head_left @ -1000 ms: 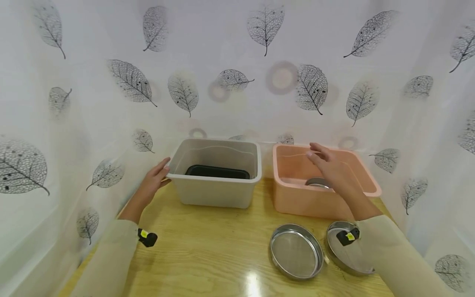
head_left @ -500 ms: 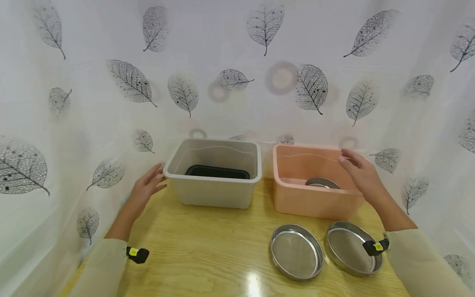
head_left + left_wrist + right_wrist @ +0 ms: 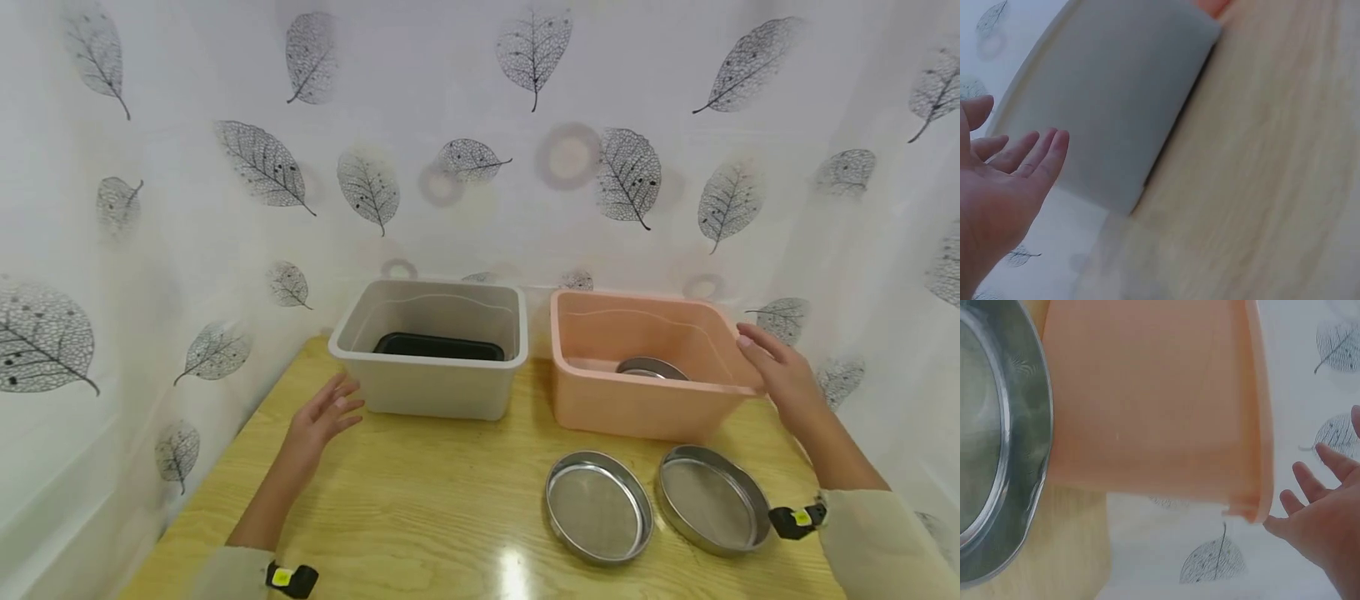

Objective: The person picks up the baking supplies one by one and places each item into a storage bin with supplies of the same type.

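Noted left-hand grip [image 3: 318, 421] spread, just beside grey bin [image 3: 431, 390] with black tray [image 3: 441, 347] inside. Saw right-hand grip [image 3: 789, 383] spread at right end of pink bin [image 3: 637, 408]; could not tell contact. Located bins side by side on bench [image 3: 427, 500], 2 round metal pans [image 3: 600, 512] [image 3: 711, 504] in front.

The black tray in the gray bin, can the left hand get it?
Probably yes: the gray bin is open above the black tray, so the empty left hand could reach over the rim.
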Motion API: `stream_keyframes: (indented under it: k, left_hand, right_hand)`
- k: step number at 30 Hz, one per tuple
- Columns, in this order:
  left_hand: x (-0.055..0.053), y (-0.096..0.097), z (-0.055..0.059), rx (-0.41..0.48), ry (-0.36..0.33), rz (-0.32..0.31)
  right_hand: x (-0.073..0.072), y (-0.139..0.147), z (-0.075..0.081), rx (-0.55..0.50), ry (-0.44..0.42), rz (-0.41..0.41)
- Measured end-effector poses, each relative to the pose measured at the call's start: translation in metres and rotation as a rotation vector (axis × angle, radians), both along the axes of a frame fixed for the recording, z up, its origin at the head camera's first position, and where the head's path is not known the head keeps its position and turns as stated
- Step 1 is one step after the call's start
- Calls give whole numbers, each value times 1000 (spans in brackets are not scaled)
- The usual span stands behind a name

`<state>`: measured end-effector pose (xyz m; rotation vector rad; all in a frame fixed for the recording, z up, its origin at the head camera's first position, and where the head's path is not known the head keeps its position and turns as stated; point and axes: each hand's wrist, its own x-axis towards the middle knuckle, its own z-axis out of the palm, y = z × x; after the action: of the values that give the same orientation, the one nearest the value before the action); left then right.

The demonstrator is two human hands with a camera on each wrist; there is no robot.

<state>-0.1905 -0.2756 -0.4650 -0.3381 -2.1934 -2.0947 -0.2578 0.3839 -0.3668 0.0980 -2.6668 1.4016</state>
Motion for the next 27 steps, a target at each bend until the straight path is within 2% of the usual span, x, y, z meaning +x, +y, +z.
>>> stream_keyframes:
  k: [4, 10, 12, 17, 18, 23, 27]
  left_hand:
    - [5, 19, -11, -20, -32, -47]
    - [2, 54, -19, -44, -147, -106]
    - [-1, 67, -21, -42, -181, -142]
    - [-9, 98, -25, -40, -217, -259]
    - [-10, 104, -25, -37, -225, -275]
    - [-16, 138, -31, -15, -221, -358]
    - [-20, 166, -39, -8, -217, -419]
  right_hand:
    - [7, 10, -8, -24, 11, 22]
    - [10, 29, -27, -62, 10, 50]
    - [10, 35, -35, -174, 3, 84]
    - [7, 38, -53, -559, 1, 212]
    - [6, 37, -55, -601, -1, 230]
    - [5, 32, -61, -701, -3, 244]
    - [5, 29, -61, -735, -18, 238]
